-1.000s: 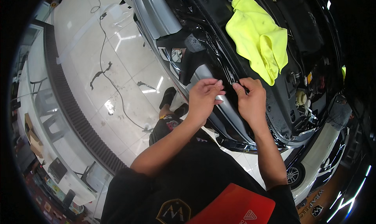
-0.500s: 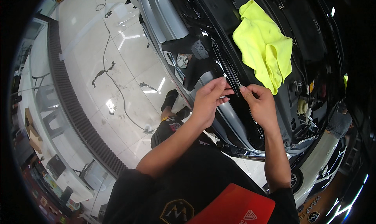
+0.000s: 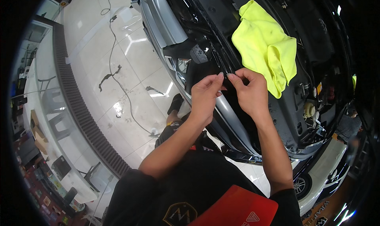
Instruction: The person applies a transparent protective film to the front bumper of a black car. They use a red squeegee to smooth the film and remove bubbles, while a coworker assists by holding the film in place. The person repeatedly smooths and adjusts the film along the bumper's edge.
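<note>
Both hands are over the glossy black front of a car [image 3: 221,62], close to the raised edge of its engine bay. My left hand [image 3: 206,97] pinches thumb against fingertips above the silver trim [image 3: 233,119]. Just beside it, my right hand [image 3: 252,92] is closed in a similar pinch, its thumb tip almost meeting the left one. Whatever lies between the fingertips is too thin and dark to make out. A bright yellow-green cloth [image 3: 265,44] rests crumpled on the black panel beyond my right hand.
Open engine-bay parts [image 3: 308,109] show on the right, with a white car [image 3: 322,174] behind. A cable [image 3: 122,89] and dark scraps [image 3: 109,77] lie on the tiled floor at left. Something flat and red [image 3: 237,208] is at my chest. Beyond a floor grate [image 3: 75,115] stands a white table [image 3: 53,147].
My hands have shifted up and to the left along the car's front, and the fingertips have come closer together. The view has turned slightly; the cloth stays on the panel.
</note>
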A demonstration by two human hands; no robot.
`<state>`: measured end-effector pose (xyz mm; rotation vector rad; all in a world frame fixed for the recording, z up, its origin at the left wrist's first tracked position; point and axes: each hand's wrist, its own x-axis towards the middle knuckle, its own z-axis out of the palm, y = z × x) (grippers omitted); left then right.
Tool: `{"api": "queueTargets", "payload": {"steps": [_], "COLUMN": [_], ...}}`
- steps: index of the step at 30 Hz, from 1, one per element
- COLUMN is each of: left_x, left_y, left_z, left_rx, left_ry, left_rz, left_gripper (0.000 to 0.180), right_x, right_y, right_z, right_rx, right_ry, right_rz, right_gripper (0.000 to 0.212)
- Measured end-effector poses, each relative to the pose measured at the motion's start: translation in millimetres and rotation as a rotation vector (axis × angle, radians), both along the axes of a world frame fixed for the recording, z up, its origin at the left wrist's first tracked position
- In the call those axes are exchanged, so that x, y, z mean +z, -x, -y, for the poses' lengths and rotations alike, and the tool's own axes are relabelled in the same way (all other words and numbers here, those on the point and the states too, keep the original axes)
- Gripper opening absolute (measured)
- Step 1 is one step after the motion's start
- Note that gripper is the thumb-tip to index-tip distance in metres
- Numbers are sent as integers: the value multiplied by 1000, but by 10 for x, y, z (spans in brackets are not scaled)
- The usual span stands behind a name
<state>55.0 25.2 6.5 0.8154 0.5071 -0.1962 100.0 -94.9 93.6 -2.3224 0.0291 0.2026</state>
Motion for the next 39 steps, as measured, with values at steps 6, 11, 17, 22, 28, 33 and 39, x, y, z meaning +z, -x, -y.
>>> {"api": "queueTargets", "payload": {"steps": [6,11,17,22,28,33,39], "left_x": [-39,-33,-71,-11,67,210,145], "left_y": [107,58,37,-28,-175,-139,-146], "left_z": [-14,-97,-85,-63,-99,-103,-50], "left_rx": [33,-79,-51,9,131,161,112], "left_ry": [45,-88,-14,137,80,76,20], "left_rz": [69,92,113,83,12,3,41], "left_gripper": [18,17,19,15,16,18,19], "right_x": [0,8,-5,-26,-84,-39,33], "right_y": [17,24,-55,-170,-218,-261,-268], "right_z": [49,36,9,-63,-10,80,108], "right_rx": [59,45,60,74,92,161,100], "right_ry": [-41,80,31,100,4,-117,-140], "right_rz": [-37,-45,-52,-4,24,16,-141], "right_gripper": [19,21,27,28,26,27,31]}}
